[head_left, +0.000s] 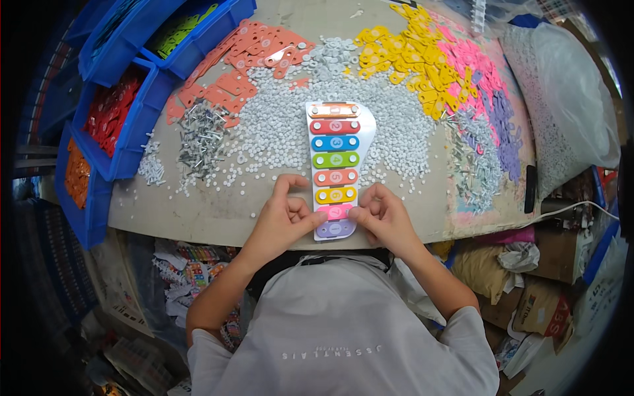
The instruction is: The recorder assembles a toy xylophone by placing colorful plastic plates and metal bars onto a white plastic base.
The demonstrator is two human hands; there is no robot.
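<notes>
A toy xylophone point(335, 160) lies at the table's near edge, with a white tapering base under coloured bars. White round caps show at the ends of most bars. My left hand point(285, 214) is at its left side, fingers curled and the thumb pressed on the left end of the pink bar point(337, 212). On the other side my right hand point(384, 216) pinches at that bar's right end; what lies under the fingertips is hidden. Nearest me is the purple bar point(335, 229), with no white caps visible on its ends.
White caps point(277, 125) spread behind the xylophone. Metal pins point(201, 142) lie left, more pins point(479, 158) right. Coral bars point(271, 46), yellow bars point(422, 59) and pink bars point(469, 59) are piled far back. Blue bins point(125, 158) stand left, a filled plastic bag point(561, 99) right.
</notes>
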